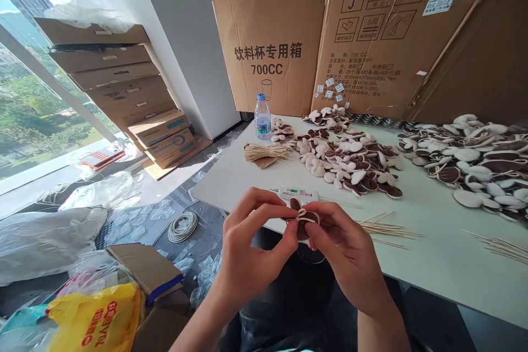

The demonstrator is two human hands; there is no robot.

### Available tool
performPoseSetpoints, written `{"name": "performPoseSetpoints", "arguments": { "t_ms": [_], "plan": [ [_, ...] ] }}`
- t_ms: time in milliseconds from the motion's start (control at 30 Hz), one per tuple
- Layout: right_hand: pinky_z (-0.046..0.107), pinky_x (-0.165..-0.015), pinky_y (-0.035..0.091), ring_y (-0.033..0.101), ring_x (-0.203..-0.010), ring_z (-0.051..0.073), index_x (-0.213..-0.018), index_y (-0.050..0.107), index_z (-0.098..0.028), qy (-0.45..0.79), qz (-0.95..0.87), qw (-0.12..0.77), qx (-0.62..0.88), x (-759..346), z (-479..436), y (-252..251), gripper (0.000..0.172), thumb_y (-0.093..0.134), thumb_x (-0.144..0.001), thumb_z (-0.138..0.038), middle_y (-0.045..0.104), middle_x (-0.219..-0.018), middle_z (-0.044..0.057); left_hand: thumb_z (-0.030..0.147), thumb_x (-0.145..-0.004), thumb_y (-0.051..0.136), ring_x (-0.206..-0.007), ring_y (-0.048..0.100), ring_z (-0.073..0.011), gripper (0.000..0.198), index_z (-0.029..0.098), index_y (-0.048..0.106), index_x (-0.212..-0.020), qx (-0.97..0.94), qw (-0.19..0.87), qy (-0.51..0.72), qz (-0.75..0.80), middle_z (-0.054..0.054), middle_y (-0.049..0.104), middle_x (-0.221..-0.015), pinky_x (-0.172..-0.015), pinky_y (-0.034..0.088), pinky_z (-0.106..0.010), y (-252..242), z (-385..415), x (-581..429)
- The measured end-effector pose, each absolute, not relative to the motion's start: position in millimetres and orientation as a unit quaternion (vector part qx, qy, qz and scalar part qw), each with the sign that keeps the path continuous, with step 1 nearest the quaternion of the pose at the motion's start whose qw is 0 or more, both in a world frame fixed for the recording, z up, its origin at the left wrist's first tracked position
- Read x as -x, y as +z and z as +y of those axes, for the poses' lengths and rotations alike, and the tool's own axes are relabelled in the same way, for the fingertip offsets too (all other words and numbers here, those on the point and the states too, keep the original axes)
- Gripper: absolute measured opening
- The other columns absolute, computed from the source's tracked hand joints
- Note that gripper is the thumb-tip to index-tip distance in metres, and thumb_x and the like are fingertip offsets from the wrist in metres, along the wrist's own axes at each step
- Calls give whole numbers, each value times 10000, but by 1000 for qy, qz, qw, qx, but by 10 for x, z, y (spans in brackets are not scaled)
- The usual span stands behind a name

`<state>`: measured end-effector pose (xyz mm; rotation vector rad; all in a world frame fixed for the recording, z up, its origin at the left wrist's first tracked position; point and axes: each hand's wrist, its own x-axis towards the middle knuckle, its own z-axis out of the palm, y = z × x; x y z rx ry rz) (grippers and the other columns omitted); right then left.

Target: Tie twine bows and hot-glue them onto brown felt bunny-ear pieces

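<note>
My left hand (251, 242) and my right hand (344, 247) meet in front of me, just off the near edge of the white table (433, 253). Together they pinch a small brown disc piece (303, 219) with a pale string tied around it. Fingers of both hands are closed on the piece and its string. A white glue tube (299, 194) lies on the table right behind my fingers. A heap of brown and white disc pieces (350, 159) covers the table's middle, and a second heap (474, 165) lies at the right.
A bundle of pale strings (264, 152) and a water bottle (262, 116) stand at the table's far left. Thin sticks (388, 228) lie to the right of my hands. Big cardboard boxes (272, 38) rise behind the table. Plastic bags, a cable coil (182, 226) and stacked cartons fill the floor at left.
</note>
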<state>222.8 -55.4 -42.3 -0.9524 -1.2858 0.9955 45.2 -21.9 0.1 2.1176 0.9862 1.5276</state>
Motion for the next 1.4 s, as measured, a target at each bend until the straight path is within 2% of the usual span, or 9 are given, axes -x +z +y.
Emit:
{"name": "performPoseSetpoints", "arguments": {
  "t_ms": [200, 433, 633, 733, 967, 1100, 1233, 1300, 1400],
  "plan": [
    [240, -709, 584, 651, -729, 134, -1246, 750, -329, 448, -545, 581, 405, -2238, -559, -428, 165, 664, -1129, -408, 678, -890, -18, 54, -932, 763, -851, 728, -129, 201, 226, 848, -990, -757, 196, 521, 341, -29, 694, -1049, -793, 593, -283, 16, -213, -417],
    [252, -700, 588, 651, -741, 145, -1217, 757, -298, 489, -527, 568, 401, -2252, -582, -402, 207, 684, -1109, -458, 709, -932, 2, 53, -934, 765, -916, 725, -157, 216, 246, 852, -974, -772, 232, 487, 336, -38, 697, -1089, -863, 595, -313, 56, -195, -358],
    [267, -699, 618, 695, -757, 166, -1189, 771, -283, 479, -521, 581, 402, -2240, -582, -398, 190, 727, -1085, -435, 756, -914, 21, 262, -1016, 755, -976, 703, -217, 88, 262, 842, -1023, -717, 370, 493, 324, -65, 701, -1068, -908, 591, -367, 73, -172, -268],
    [249, -686, 623, 715, -748, 161, -1182, 776, -290, 466, -525, 589, 401, -2232, -578, -401, 168, 745, -1076, -416, 772, -898, 14, 376, -1065, 687, -936, 674, -221, 164, 248, 786, -1042, -675, 410, 514, 335, -62, 694, -1029, -871, 586, -364, 54, -176, -252],
    [236, -730, 632, 748, -812, 158, -1234, 754, -338, 453, -533, 595, 396, -2204, -586, -397, 148, 724, -1094, -376, 775, -924, -10, 380, -1037, 740, -955, 716, -216, 183, 229, 755, -1139, -666, 465, 435, 389, -56, 785, -1070, -933, 581, -358, 68, -219, -325],
    [255, -749, 647, 767, -889, 170, -1350, 745, -390, 415, -575, 588, 389, -2214, -596, -420, 244, 663, -1128, -332, 808, -1078, 13, 450, -1035, 729, -867, 716, -217, 268, 187, 780, -1043, -641, 534, 389, 390, -68, 785, -953, -861, 588, -347, 85, -205, -344],
    [302, -767, 658, 770, -951, 208, -1358, 774, -373, 371, -621, 564, 398, -2226, -593, -436, 272, 640, -1133, -303, 822, -1227, 57, 538, -1009, 753, -826, 725, -225, 357, 183, 777, -989, -623, 564, 383, 383, -63, 764, -878, -828, 603, -346, 86, -204, -347],
    [304, -767, 655, 757, -927, 202, -1345, 772, -366, 361, -622, 569, 398, -2225, -586, -440, 263, 646, -1128, -289, 820, -1209, 54, 528, -993, 780, -852, 737, -233, 345, 183, 775, -1014, -620, 568, 382, 383, -66, 769, -900, -845, 611, -349, 79, -210, -352],
    [289, -734, 635, 718, -823, 178, -1297, 769, -345, 351, -619, 578, 400, -2215, -576, -443, 221, 652, -1123, -277, 807, -1058, 32, 488, -982, 797, -870, 731, -229, 308, 185, 777, -1032, -620, 564, 382, 389, -61, 764, -917, -861, 613, -344, 63, -216, -363]
  ]
}}
